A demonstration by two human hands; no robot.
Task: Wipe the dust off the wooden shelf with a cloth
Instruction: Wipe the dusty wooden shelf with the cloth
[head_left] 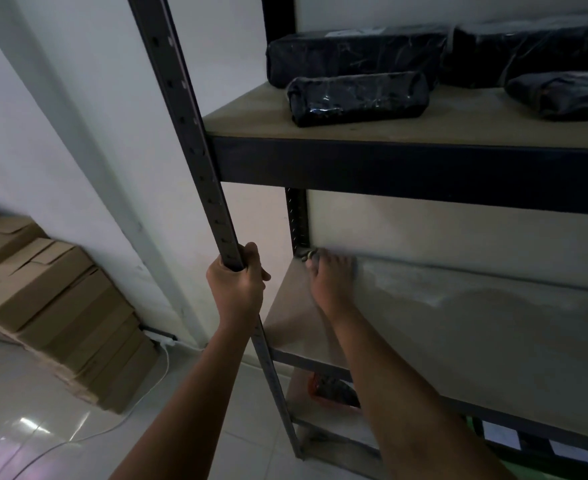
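My right hand (330,282) presses the mostly hidden cloth (311,253) into the wooden shelf (493,334)'s back-left corner, grip unclear, so the board's dusty length runs rightward from it, while my left hand (238,282) grips the front upright (195,140).

The left hand (238,280) has its fingers curled tight in a grip, thumb uppermost and forearm rising straight from below, while the right hand (330,284) reaches farther forward on an extended arm, palm down, its blurred fingertips (315,261) spread flat ahead of its wrist.
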